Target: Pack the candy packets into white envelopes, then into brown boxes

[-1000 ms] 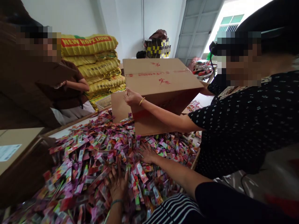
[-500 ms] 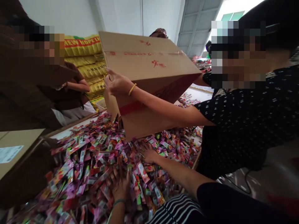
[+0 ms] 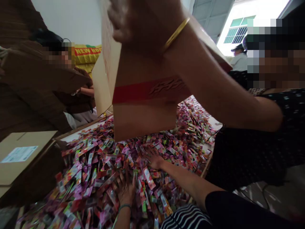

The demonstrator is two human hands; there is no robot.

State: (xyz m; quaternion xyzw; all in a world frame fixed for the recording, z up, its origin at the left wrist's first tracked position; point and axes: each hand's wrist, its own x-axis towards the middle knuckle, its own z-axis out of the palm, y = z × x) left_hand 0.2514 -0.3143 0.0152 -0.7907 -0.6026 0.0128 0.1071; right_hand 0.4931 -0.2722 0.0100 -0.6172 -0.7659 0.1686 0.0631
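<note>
A wide heap of small colourful wrapped packets [image 3: 83, 171] covers the table in front of me. My left hand [image 3: 125, 187], with a dark band at its wrist, lies on the heap with fingers spread. Farther forward and to the right, my right hand [image 3: 152, 157] rests on the packets too, its fingers stretched out and partly sunk among them. Just beyond my hands a large cardboard box [image 3: 145, 114] with a red stripe is tipped over the heap. A co-worker's hand [image 3: 143, 25] with a gold bangle is raised at the box, close to my camera.
A closed carton [image 3: 21, 159] with a white label stands at the left. The table's wooden rim [image 3: 78, 127] runs along the far left. Behind it another person [image 3: 81, 86] stands near stacked yellow sacks [image 3: 87, 52]. A co-worker in black dotted clothing [image 3: 250, 152] is close on the right.
The co-worker's arm and the tipped box have swung up and nearer my camera, and the box is more upright. More packets show behind it. My hands stay in place on the heap.
</note>
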